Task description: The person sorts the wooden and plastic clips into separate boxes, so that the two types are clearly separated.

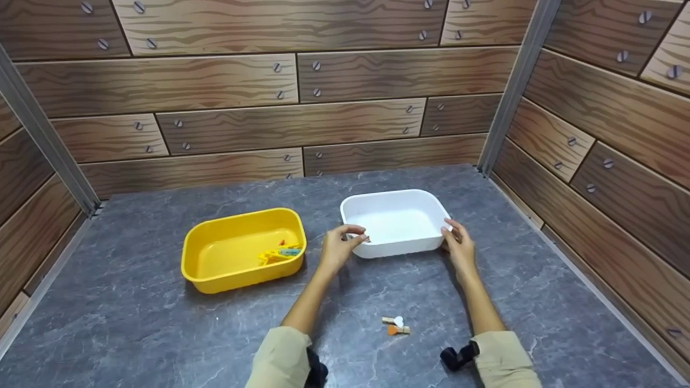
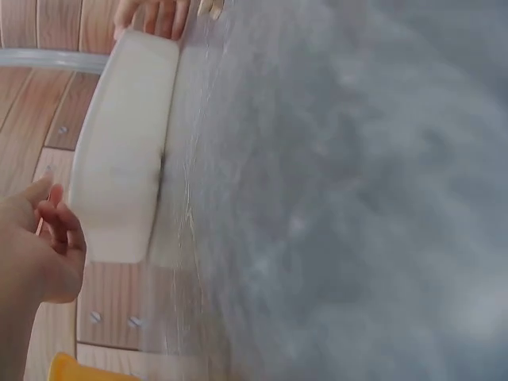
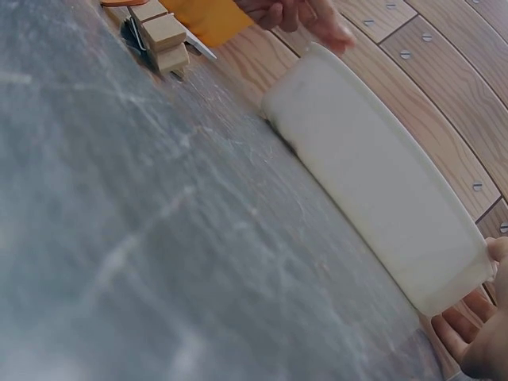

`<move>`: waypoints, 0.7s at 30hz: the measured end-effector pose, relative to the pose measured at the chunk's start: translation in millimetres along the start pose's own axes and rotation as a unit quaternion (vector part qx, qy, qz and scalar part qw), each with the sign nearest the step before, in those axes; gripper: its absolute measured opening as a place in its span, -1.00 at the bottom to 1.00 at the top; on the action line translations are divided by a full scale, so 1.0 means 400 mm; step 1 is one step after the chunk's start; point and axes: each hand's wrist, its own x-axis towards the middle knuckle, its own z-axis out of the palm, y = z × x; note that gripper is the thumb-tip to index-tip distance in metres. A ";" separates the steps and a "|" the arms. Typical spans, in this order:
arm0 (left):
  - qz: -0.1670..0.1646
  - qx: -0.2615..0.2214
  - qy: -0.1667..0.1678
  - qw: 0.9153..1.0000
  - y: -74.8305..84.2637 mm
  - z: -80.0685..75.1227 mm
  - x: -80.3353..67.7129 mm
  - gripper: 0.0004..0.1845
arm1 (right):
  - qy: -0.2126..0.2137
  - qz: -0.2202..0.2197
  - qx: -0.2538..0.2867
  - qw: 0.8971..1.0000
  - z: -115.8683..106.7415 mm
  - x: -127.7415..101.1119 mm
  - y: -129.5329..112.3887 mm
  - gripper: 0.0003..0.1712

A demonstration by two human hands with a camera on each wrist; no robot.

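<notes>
On grey table (image 1: 161,334), left hand (image 1: 338,249) and right hand (image 1: 458,247) gripping white tub (image 1: 396,223) corners, yellow tub (image 1: 242,250) beside.

A grey marbled tabletop (image 1: 161,334) is enclosed by wood-plank-patterned walls (image 1: 269,108) with metal corner posts (image 1: 512,86).

Tub (image 1: 396,222) right of basin (image 1: 242,250) holding pegs (image 1: 280,252); clip (image 1: 396,325) lies before tub on table (image 1: 161,334).
</notes>
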 end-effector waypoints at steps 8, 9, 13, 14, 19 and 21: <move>0.015 -0.016 -0.094 0.995 0.024 -0.008 -0.075 -0.86 | 0.002 -0.001 0.004 1.000 0.001 0.000 -0.003 -0.53; 0.018 -0.013 -0.109 0.994 0.027 -0.008 -0.087 -0.86 | 0.003 -0.001 0.007 1.000 0.001 0.001 -0.002 -0.53; 0.029 0.019 -0.187 0.982 0.032 -0.008 -0.133 -0.85 | -0.001 -0.002 0.015 1.000 0.002 0.001 -0.003 -0.52; 0.032 0.029 -0.207 0.977 0.033 -0.008 -0.144 -0.86 | 0.000 -0.002 0.015 1.000 0.003 0.001 -0.003 -0.52; 0.061 0.077 -0.273 0.957 0.027 -0.004 -0.186 -0.85 | 0.001 -0.002 0.012 1.000 0.001 0.001 -0.002 -0.52; 0.065 0.088 -0.286 0.952 0.020 -0.001 -0.199 -0.84 | 0.003 -0.002 0.010 1.000 0.001 0.000 -0.001 -0.53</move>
